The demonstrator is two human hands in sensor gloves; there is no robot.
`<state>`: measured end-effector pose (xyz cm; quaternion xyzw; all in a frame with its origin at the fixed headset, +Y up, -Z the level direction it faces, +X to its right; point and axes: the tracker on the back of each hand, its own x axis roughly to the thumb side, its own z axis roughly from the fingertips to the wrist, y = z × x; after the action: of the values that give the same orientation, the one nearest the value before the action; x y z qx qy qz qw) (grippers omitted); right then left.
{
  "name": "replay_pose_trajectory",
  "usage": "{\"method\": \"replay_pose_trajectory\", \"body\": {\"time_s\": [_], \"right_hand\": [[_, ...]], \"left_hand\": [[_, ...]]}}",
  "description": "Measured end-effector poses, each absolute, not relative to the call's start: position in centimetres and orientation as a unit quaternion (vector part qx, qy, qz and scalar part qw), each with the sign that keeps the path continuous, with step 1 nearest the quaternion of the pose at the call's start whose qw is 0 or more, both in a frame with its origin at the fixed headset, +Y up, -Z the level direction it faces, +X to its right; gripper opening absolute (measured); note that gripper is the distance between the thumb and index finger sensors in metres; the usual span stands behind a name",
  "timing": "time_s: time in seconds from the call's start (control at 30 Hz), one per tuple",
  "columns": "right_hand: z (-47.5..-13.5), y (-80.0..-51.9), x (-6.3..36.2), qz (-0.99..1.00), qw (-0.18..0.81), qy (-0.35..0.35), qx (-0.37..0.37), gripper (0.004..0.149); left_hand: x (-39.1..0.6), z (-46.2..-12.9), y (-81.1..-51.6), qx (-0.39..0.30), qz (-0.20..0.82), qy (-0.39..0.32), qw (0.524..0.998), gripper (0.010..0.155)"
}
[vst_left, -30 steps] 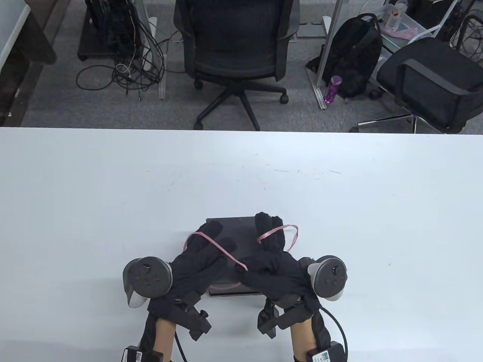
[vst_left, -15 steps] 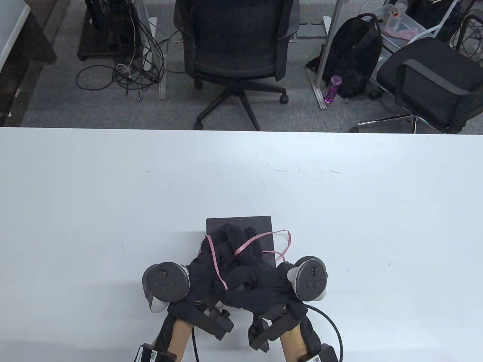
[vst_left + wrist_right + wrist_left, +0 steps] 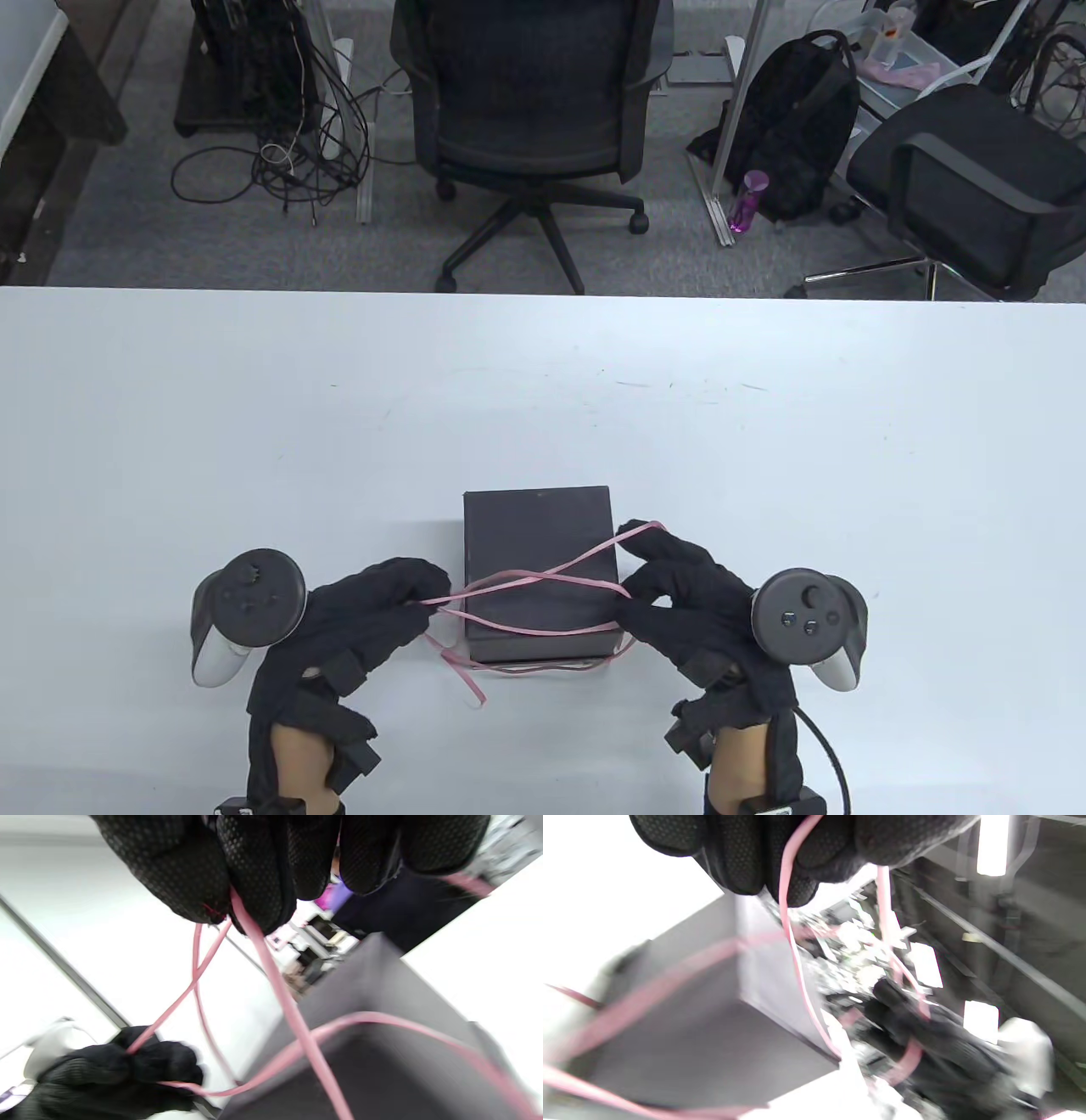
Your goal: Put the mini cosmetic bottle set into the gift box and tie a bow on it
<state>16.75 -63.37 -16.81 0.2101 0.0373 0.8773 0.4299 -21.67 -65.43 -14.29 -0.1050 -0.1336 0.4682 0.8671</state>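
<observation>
A closed black gift box (image 3: 537,543) sits near the table's front edge, with a thin pink ribbon (image 3: 543,584) crossing over its lid and hanging down its front. My left hand (image 3: 399,598) is just left of the box and pinches ribbon strands (image 3: 785,882); a loose tail (image 3: 462,675) lies on the table beside it. To the right of the box, my right hand (image 3: 653,577) pinches the other ribbon strands (image 3: 246,921) between thumb and fingers. The box (image 3: 382,1052) fills the lower right wrist view. No bottles show.
The white table (image 3: 764,441) stretches wide behind and beside the box. Beyond its far edge stand an office chair (image 3: 534,110), a second chair (image 3: 967,178), a backpack (image 3: 797,127) and floor cables (image 3: 280,153).
Both hands were together over the box lid, handling the ribbon. They have drawn apart to the box's left and right sides, stretching the ribbon strands across the lid.
</observation>
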Motion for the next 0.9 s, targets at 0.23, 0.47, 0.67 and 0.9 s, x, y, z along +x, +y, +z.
{"method": "replay_pose_trajectory", "body": {"time_s": [0.23, 0.47, 0.67, 0.9], "right_hand": [[-18.0, -65.8, 19.8, 0.921, 0.384, 0.054, 0.036, 0.038], [-18.0, -66.9, 22.0, 0.859, 0.511, -0.016, -0.035, 0.041], [-17.6, -66.0, 22.5, 0.892, 0.421, -0.161, -0.046, 0.040], [-17.2, -65.0, 22.2, 0.942, 0.222, -0.249, -0.036, 0.040]], "left_hand": [[-24.7, -15.2, -68.2, -0.087, 0.519, 0.023, 0.850, 0.041], [-26.1, -14.6, -69.1, 0.048, 0.620, 0.137, 0.771, 0.042], [-27.0, -13.3, -67.3, 0.198, 0.482, 0.158, 0.839, 0.043], [-27.6, -13.0, -66.9, 0.221, 0.272, 0.220, 0.910, 0.043]]}}
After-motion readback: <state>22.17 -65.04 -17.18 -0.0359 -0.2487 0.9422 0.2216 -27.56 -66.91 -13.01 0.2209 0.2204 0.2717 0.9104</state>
